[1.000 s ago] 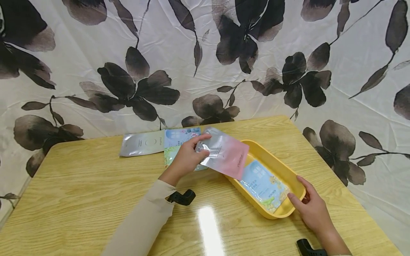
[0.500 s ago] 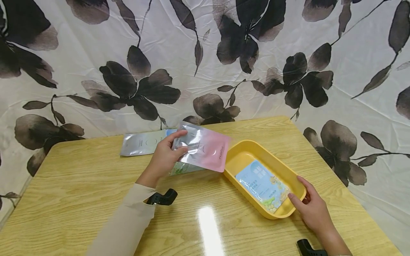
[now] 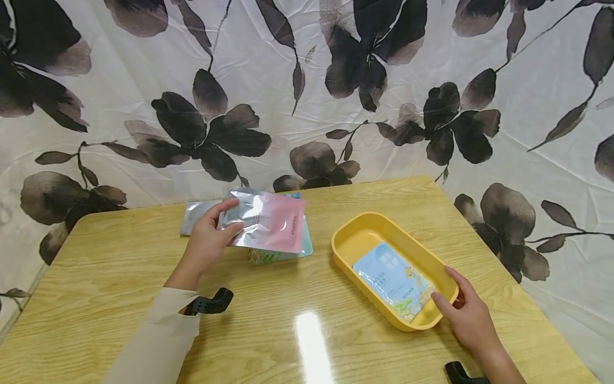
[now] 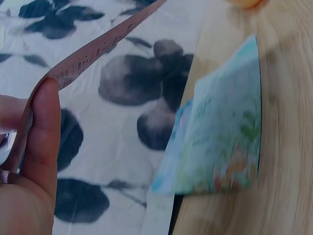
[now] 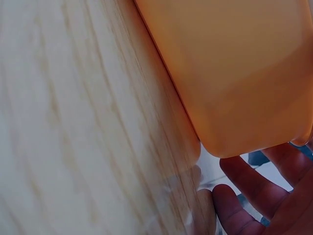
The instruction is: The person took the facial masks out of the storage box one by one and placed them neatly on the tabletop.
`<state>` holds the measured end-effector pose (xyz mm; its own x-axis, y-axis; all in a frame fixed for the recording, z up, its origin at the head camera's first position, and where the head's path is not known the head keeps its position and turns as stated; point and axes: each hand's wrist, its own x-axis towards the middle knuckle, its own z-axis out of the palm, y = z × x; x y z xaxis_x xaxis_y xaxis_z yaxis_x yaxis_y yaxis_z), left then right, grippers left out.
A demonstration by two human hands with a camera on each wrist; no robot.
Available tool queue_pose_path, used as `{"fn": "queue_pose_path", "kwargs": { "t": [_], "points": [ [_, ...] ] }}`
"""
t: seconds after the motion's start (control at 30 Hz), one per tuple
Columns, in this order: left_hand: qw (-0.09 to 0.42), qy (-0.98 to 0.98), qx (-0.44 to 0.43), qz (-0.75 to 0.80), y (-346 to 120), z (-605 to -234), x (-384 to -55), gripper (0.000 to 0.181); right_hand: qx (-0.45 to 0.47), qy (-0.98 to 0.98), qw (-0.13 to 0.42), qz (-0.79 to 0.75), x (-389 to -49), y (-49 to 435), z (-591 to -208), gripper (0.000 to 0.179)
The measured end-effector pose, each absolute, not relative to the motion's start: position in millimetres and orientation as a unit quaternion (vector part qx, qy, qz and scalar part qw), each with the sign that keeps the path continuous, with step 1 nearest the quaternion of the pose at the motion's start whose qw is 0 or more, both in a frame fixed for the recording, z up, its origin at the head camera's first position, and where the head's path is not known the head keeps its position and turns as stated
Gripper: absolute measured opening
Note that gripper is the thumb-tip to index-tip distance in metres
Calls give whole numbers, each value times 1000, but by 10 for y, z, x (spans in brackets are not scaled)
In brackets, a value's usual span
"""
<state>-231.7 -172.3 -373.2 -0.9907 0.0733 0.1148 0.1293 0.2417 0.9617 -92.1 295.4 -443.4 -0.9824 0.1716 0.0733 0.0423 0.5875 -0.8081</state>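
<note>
Between thumb and fingers, my left hand (image 3: pixel 209 240) pinches a flat pink-and-silver foil sachet (image 3: pixel 273 221) by its silver end. The sachet is above the table and overlaps a blue-green packet (image 3: pixel 283 257) and a silver sachet (image 3: pixel 194 213) at the back. In the left wrist view, the sachet shows nearly edge-on and the blue-green packet (image 4: pixel 220 127) lies below. My right hand (image 3: pixel 467 314) grips the near right end of a yellow tray (image 3: pixel 355 271), thumb over the rim and fingers outside. A light blue packet (image 3: pixel 390 280) with flower print lies inside the tray.
The wooden table (image 3: pixel 268 325) ends at the back against a white cloth (image 3: pixel 288 69) with dark flower print. A bright light reflection crosses the table's front middle. Black straps with small camera mounts (image 3: pixel 211 303) sit on the wrists.
My left hand has carried the pink-and-silver sachet leftward from over the tray's edge to over the packets at the back. My right hand and the tray have stayed in place.
</note>
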Motion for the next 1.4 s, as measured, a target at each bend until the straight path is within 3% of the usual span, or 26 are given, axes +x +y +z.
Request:
{"fn": "queue_pose_path", "kwargs": {
  "t": [0.3,0.6,1.4],
  "points": [
    [42,-834,6,-550,-2144,-3751,-2207,53,-63,-888,69,450,-915,2950,-4422,67],
    [29,-862,41,-504,-2469,-3758,-2154,57,-64,-888,59,452,-914,2951,-4370,67],
    [5,-869,68,-490,-2938,-4147,-2156,59,-63,-890,60,448,-912,2924,-4339,67]
  ]
}}
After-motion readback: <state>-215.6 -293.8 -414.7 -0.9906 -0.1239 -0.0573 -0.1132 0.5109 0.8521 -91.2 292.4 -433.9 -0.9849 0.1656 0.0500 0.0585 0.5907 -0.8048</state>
